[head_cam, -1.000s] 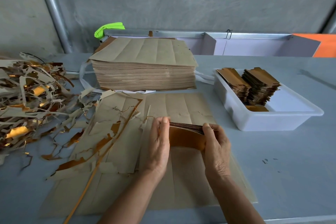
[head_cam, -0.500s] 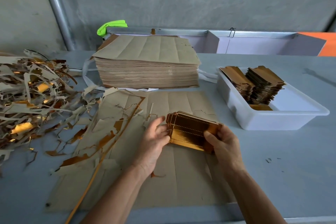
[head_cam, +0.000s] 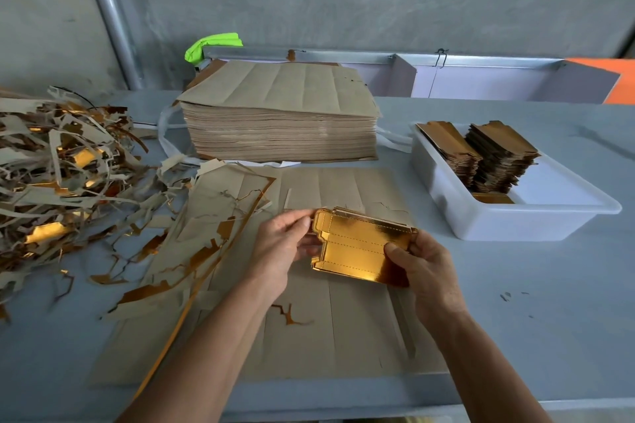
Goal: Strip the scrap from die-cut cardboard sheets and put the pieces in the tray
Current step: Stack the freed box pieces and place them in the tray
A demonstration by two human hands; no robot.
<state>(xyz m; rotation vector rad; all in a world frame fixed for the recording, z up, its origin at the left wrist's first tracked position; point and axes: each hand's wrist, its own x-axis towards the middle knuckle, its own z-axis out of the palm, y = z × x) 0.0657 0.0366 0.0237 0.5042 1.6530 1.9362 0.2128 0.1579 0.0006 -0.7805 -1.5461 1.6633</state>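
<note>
Both hands (head_cam: 285, 244) grip pieces (head_cam: 357, 251) (gold-faced) — aloft.

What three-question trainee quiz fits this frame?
1. True or false: the white tray is empty.
2. Which hand holds the gold pieces? A) left hand only B) right hand only C) both
3. The scrap pile lies on the person's ____ side.

Key: 1 false, two stacks of pieces stand in it; 2 C; 3 left.
</note>
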